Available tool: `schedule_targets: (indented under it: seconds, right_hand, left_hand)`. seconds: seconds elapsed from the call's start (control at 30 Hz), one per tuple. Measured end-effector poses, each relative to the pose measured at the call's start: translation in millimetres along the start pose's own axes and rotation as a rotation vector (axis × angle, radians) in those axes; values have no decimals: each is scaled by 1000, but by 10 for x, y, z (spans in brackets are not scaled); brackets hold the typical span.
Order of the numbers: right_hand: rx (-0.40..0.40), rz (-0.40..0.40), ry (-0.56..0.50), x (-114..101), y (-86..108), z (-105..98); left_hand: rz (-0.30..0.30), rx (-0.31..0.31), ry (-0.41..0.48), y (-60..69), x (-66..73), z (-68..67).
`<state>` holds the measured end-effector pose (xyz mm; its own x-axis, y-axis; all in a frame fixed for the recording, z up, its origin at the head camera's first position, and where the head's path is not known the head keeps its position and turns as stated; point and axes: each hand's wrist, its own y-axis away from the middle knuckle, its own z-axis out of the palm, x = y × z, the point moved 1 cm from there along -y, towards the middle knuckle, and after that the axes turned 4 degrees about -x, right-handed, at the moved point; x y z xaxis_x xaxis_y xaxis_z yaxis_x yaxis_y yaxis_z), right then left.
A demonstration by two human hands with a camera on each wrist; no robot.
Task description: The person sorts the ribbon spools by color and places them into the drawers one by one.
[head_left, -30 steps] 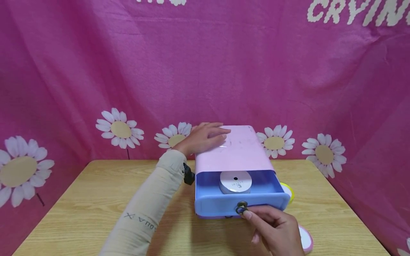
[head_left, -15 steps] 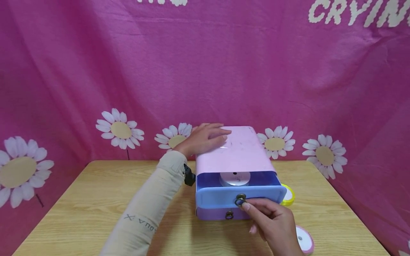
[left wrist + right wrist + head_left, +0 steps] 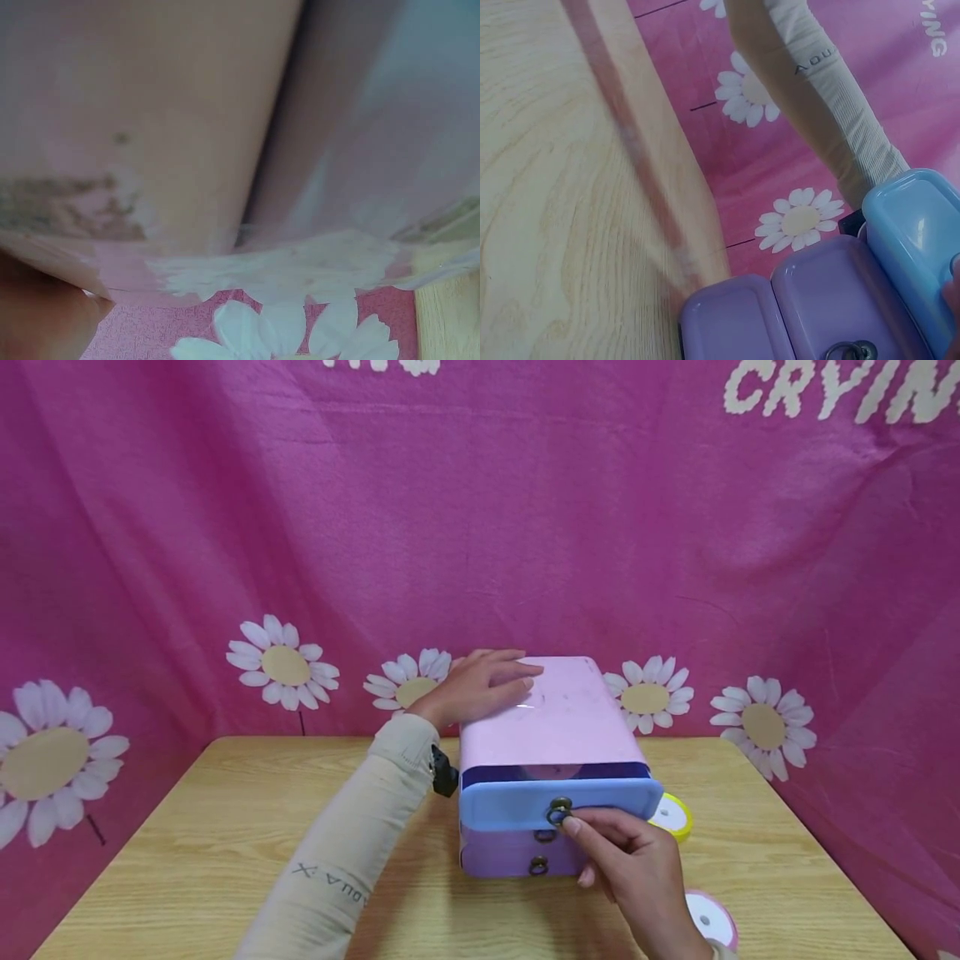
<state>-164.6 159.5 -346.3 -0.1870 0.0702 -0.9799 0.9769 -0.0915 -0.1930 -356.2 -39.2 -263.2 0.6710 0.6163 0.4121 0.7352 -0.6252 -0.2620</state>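
A pink-topped box (image 3: 551,718) stands on the table with its blue top drawer (image 3: 502,808) slightly out; two purple drawers (image 3: 495,852) below are closed. My left hand (image 3: 480,687) rests on the box top at its left, fingers spread. At the drawer front, my right hand (image 3: 637,868) pinches the ring pull (image 3: 559,811) between thumb and finger. Only a sliver of the white spool (image 3: 551,772) shows inside the drawer. The right wrist view has the blue drawer (image 3: 915,225) standing out beyond the purple ones (image 3: 840,300), and a bit of my right hand (image 3: 952,300) at the edge.
Right of the box lies a yellow-rimmed spool (image 3: 670,815), and nearer the front a pink-rimmed spool (image 3: 711,918), partly behind my right hand. The wooden table (image 3: 300,810) ends at a pink curtain (image 3: 480,527) with daisies behind it.
The blue drawer has moved inward, away from me, with my right hand on its ring. The spool inside is now mostly covered, and the purple drawer fronts show more. My left hand stays in place.
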Motion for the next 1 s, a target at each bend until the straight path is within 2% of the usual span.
schedule_targets:
  seconds: [0.23, 0.47, 0.63, 1.0]
  right_hand:
    - [3, 5, 11, 8, -71, 5]
    - [15, 29, -50, 36, -142, 38]
    - [22, 19, -36, 60, -192, 53]
    - [28, -17, -38, 67, -255, 63]
  left_hand:
    - [-8, -1, 6, 0, 10, -7]
    - [-10, -8, 10, 12, -5, 10]
    - [11, 9, -8, 9, -9, 17]
    - [0, 8, -9, -10, -8, 10]
